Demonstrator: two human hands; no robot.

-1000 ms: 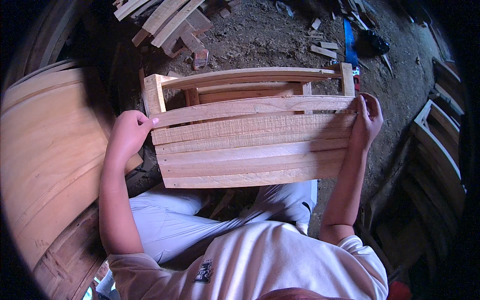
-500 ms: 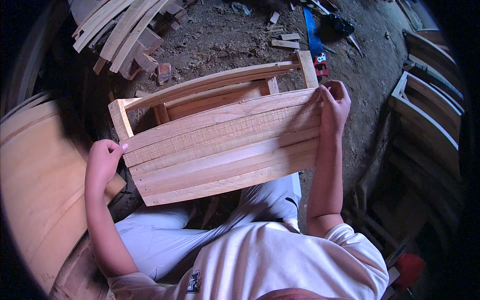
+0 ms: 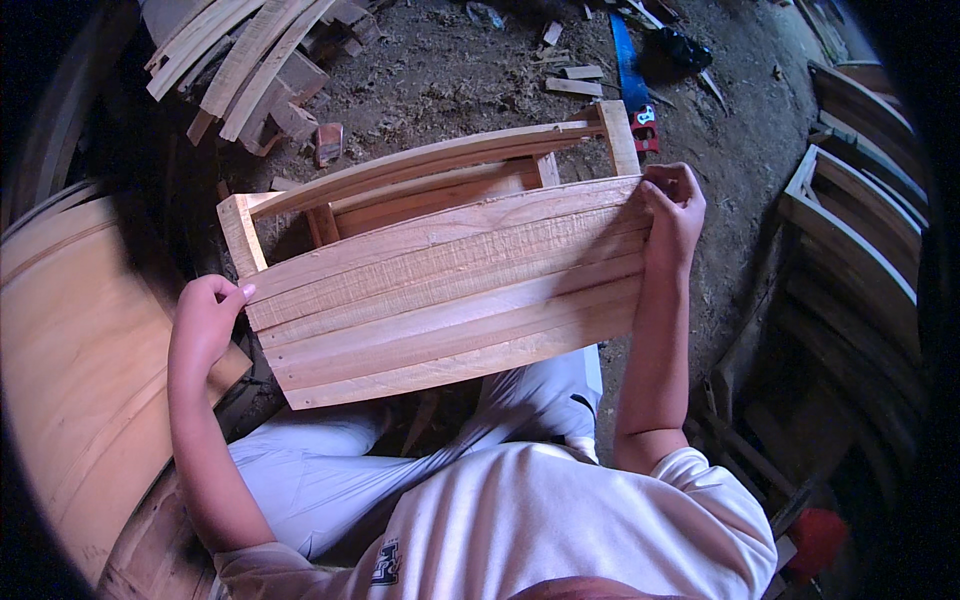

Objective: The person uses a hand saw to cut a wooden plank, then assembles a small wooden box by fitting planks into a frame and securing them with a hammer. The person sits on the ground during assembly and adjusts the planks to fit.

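In front of me stands a wooden crate (image 3: 450,300) of pale slats, its long slatted side facing me and its top uncovered. Its uppermost near slat (image 3: 430,232) runs between my two hands. My left hand (image 3: 208,305) pinches that slat's left end between thumb and finger, just below a corner post (image 3: 241,235). At the other end my right hand (image 3: 675,205) is closed on the slat beside the far right post (image 3: 618,140). Inside the crate, cross pieces and the far slats show in part; the bottom is hidden.
A hand saw with a blue blade (image 3: 628,65) and red handle lies behind the crate. Cut boards (image 3: 255,65) are piled at the back left, near a reddish block (image 3: 328,144). A plywood sheet (image 3: 85,370) stands at left; more wooden crates (image 3: 855,220) line the right.
Almost nothing differs. My right hand has shifted very slightly to the right, and both hands keep their hold at the slat's ends.
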